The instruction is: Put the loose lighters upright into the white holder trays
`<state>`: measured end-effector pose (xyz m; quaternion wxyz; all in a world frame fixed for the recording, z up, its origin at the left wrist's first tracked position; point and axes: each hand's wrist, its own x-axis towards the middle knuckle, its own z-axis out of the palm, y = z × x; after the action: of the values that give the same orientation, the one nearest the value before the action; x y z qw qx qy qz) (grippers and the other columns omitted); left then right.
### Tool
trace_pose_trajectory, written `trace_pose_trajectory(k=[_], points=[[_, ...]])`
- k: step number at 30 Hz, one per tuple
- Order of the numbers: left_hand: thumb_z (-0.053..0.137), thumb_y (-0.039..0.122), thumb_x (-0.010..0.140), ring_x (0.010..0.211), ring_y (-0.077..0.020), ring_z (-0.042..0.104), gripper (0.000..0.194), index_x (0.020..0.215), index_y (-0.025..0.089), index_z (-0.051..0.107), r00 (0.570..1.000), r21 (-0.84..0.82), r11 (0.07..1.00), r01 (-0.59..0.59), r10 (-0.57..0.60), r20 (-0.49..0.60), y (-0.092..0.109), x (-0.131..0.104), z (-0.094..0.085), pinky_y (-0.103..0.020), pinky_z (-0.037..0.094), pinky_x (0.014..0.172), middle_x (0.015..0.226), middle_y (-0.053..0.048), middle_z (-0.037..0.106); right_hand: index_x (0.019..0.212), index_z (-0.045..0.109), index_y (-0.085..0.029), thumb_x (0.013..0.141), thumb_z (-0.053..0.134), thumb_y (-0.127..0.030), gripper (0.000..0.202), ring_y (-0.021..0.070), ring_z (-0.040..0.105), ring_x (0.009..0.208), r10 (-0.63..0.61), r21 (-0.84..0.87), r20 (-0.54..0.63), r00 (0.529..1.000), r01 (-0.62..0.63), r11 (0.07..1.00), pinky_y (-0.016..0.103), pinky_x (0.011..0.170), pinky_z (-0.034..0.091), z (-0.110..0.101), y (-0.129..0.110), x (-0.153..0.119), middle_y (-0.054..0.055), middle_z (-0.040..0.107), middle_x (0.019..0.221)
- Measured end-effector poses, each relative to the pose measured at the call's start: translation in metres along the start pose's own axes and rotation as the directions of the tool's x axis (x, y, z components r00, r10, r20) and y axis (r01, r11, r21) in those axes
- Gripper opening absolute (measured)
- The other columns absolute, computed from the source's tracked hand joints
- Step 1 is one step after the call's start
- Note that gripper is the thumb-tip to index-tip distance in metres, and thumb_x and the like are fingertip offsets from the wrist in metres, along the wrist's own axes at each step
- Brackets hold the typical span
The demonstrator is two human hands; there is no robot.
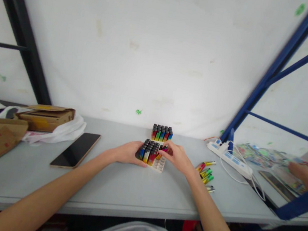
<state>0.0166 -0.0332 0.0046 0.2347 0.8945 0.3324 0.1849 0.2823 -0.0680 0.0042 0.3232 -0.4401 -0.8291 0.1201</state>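
Observation:
A white tray (158, 165) with round holes stands on the table, its left part filled with upright lighters (148, 153) in several colours. Around the left side of that group curls my left hand (130, 152), steadying it. My right hand (175, 156) pinches a red lighter (164, 150) over the tray's right part, where bare holes show. Behind sits a second block of upright lighters (162, 133) with black tops. Loose lighters (206, 172), yellow, green and red, lie to the right of my right forearm.
A dark-screened phone (76, 150) lies on the left of the grey table (120, 191). Cardboard boxes (46, 117) and white plastic are further left. On the right are a power strip (230, 157) with cables, a blue frame post (260, 96) and another person's hands (306, 173).

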Motion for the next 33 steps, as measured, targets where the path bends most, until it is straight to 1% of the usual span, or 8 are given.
trace_pose_trajectory(k=[8,14,19,23,25,27,30,33], points=[[0.081,0.054,0.067,0.101,-0.0301,0.068,0.064,0.117,0.018,0.065,1.0,-0.004,1.0,0.02,-0.02,-0.007,0.001,0.0,0.0,-0.037,0.053,0.089,0.112,-0.008,0.072,0.109,0.057,-0.022,0.095,0.061,-0.048,0.03,0.0161,0.062,0.064,0.0,0.083,0.026,1.0,-0.002,0.997,0.027,0.063,0.045,0.0,-0.003,0.001,-0.002,0.068,0.074],[0.08,0.057,0.068,0.1,-0.0298,0.068,0.064,0.116,0.019,0.065,1.0,-0.009,1.0,-0.004,0.003,-0.016,-0.002,0.0,0.002,-0.037,0.053,0.089,0.112,-0.008,0.072,0.106,0.06,-0.021,0.096,0.058,-0.05,0.03,0.0151,0.061,0.063,-0.007,0.06,-0.057,0.998,0.01,0.998,0.027,0.065,0.047,-0.007,-0.006,0.001,-0.001,0.069,0.073],[0.079,0.061,0.068,0.106,-0.0309,0.066,0.07,0.122,0.018,0.063,1.0,0.01,1.0,-0.015,0.015,-0.022,-0.004,0.0,0.002,-0.039,0.051,0.096,0.12,-0.009,0.07,0.092,0.065,-0.019,0.1,0.049,-0.048,0.034,0.0163,0.059,0.062,0.082,-0.144,-0.206,0.975,-0.113,0.983,0.029,0.065,0.047,-0.046,0.012,-0.008,0.001,0.067,0.07],[0.079,0.063,0.069,0.109,-0.031,0.065,0.071,0.123,0.019,0.063,1.0,0.023,1.0,-0.017,0.017,-0.012,-0.007,0.001,0.002,-0.04,0.05,0.098,0.122,-0.009,0.07,0.102,0.069,-0.018,0.099,0.045,-0.053,0.042,0.0247,0.067,0.095,0.139,-0.301,-0.239,0.961,-0.21,0.93,0.039,0.09,0.052,-0.082,0.035,-0.052,0.012,0.071,0.101],[0.078,0.063,0.069,0.11,-0.0312,0.065,0.072,0.124,0.02,0.063,0.999,0.017,0.999,-0.029,0.029,-0.015,-0.009,0.002,0.003,-0.039,0.05,0.099,0.123,-0.008,0.07,0.126,0.066,-0.023,0.098,0.045,-0.058,0.05,0.0296,0.058,0.125,0.181,-0.381,-0.194,0.964,-0.244,0.892,0.046,0.108,0.044,-0.087,0.042,-0.086,0.015,0.062,0.131],[0.078,0.064,0.068,0.111,-0.0317,0.065,0.073,0.124,0.02,0.063,0.999,0.021,0.999,-0.029,0.03,-0.021,-0.009,0.002,0.003,-0.039,0.05,0.1,0.123,-0.008,0.07,0.144,0.055,-0.031,0.094,0.048,-0.065,0.061,0.0353,0.034,0.147,0.266,-0.454,-0.089,0.96,-0.276,0.847,0.055,0.118,0.032,-0.082,0.045,-0.119,0.012,0.04,0.157],[0.078,0.066,0.068,0.11,-0.0317,0.066,0.074,0.123,0.019,0.063,1.0,0.044,0.999,-0.016,0.017,-0.022,-0.009,0.001,0.002,-0.038,0.051,0.099,0.122,-0.008,0.071,0.153,0.042,-0.041,0.093,0.043,-0.072,0.067,0.042,0.011,0.154,0.42,-0.506,0.014,0.908,-0.356,0.786,0.067,0.118,0.023,-0.067,0.047,-0.147,0.005,0.019,0.169],[0.077,0.067,0.068,0.11,-0.0308,0.066,0.075,0.124,0.02,0.063,1.0,0.05,0.999,-0.016,0.017,-0.024,-0.008,0.001,0.002,-0.037,0.051,0.1,0.121,-0.007,0.071,0.155,0.037,-0.042,0.096,0.034,-0.072,0.066,0.0413,0.008,0.154,0.472,-0.515,0.041,0.881,-0.386,0.765,0.067,0.119,0.017,-0.057,0.052,-0.143,0.004,0.015,0.17]])
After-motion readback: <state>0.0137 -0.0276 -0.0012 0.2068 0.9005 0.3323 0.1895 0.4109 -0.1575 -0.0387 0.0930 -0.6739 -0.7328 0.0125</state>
